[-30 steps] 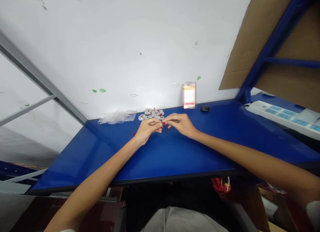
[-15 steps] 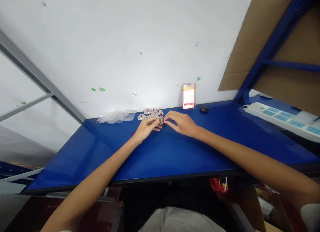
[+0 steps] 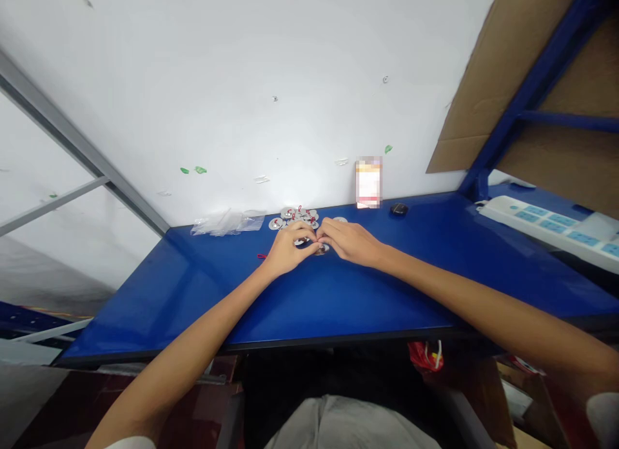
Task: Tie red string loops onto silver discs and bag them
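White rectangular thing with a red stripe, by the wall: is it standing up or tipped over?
Standing up: the white rectangular thing with a red stripe is taller than wide, its bottom edge on the shiny blue table.

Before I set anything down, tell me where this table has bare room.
Bare: the table's left, between bags and left forearm; front middle, from there to the right forearm; right, between right forearm, black object and power strip. Crowded: back middle, where discs lie around left hand and right hand, with a red loop by the left wrist.
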`<state>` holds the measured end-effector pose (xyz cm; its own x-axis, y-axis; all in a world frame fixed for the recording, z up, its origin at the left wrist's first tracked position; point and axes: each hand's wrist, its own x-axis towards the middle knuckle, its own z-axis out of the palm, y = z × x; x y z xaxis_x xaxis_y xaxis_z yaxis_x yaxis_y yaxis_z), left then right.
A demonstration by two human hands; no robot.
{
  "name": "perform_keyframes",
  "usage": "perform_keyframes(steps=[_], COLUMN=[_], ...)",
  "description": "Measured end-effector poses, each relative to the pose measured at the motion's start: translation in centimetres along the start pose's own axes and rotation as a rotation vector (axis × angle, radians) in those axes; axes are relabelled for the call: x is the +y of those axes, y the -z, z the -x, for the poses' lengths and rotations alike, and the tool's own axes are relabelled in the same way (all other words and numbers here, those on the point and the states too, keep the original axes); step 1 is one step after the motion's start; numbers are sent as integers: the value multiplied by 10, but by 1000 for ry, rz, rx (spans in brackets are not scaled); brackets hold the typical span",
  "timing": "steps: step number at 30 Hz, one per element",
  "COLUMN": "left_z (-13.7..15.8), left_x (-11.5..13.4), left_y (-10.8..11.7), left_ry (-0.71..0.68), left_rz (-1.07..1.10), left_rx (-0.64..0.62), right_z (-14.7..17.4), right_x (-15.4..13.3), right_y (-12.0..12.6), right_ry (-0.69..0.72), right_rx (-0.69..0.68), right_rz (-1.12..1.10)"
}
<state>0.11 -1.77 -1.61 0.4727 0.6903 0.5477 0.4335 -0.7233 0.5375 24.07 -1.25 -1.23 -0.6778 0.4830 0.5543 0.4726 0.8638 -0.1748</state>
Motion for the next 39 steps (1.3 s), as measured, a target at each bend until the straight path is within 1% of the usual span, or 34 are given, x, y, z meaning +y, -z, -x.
perform_keyframes(steps=[4, 9, 12, 15, 19, 21, 23, 26, 32, 36, 39], left_z=[-2, -4, -5, -7, -6, -4, -2, -1, -12, -30, -52], left_x=[3, 7, 2, -16, -53, -68, -77, -79, -68, -71, -80], left_y=[5, 7, 12, 27, 59, 73, 81, 80, 60, 54, 52], left_ry=[-2, -3, -21, 18, 215, 310, 360, 365, 278, 249, 222], left_rz=[-23, -115, -184, -241, -364, -380, -375, -349, -286, -320, -374], left_rx=[-54, -89, -81, -15, 119, 153, 170, 182, 162, 88, 35], right_z=[0, -1, -2, -1, 4, 6, 8, 9, 12, 11, 10], right_x=[-1, -2, -1, 6, 24, 33, 41, 49, 64, 66, 65], right_y=[-3, -7, -6, -3, 0, 1, 1, 0, -12, -16, -14], right_ry=[36, 4, -27, -58, -66, -75, -93, -137, -215, -232, -259], right_rx=[32, 55, 52, 43, 10, 24, 44, 34, -59, -135, -168], right_rz=[29, 56, 58, 65, 104, 116, 129, 150, 200, 208, 220])
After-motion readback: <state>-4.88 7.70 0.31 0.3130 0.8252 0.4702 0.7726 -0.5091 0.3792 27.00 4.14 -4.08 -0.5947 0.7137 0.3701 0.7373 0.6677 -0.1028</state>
